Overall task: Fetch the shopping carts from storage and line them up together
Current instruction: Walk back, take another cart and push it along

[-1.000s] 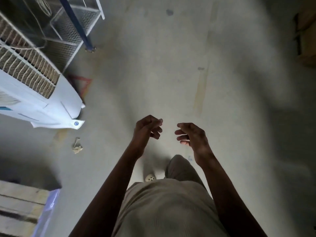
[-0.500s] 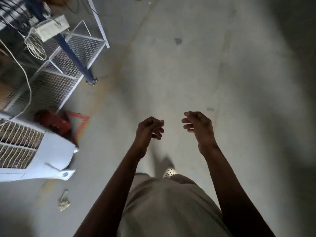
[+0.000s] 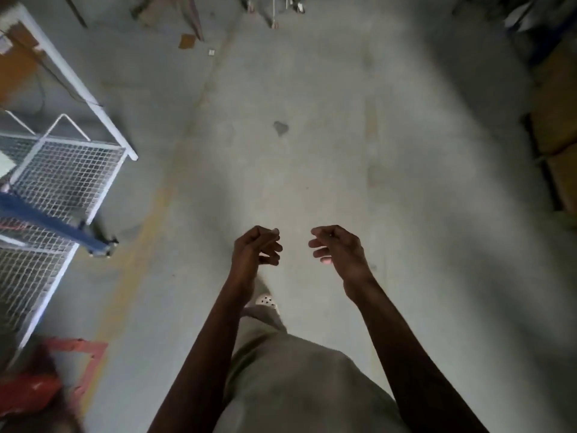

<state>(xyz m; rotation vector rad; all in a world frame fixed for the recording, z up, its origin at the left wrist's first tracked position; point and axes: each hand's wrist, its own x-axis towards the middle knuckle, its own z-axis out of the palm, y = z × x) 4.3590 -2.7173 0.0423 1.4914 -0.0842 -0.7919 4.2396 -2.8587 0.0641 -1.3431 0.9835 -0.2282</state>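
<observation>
Left grip (image 3: 256, 249) and right grip (image 3: 338, 248) are raised side by side ahead of the torso, apart from each other. Both are released: the fingers are loosely curled and hold nothing. The posture suits a walking approach, with both grips free and judged ready to take a cart handle.

No cart is within reach. Thin metal frames (image 3: 274, 9) show at the far end of the concrete floor (image 3: 359, 157). They may be the shopping carts, but too little is visible to confirm.

A wire-mesh rack (image 3: 67, 179) stands along the left; allow clearance there.
</observation>
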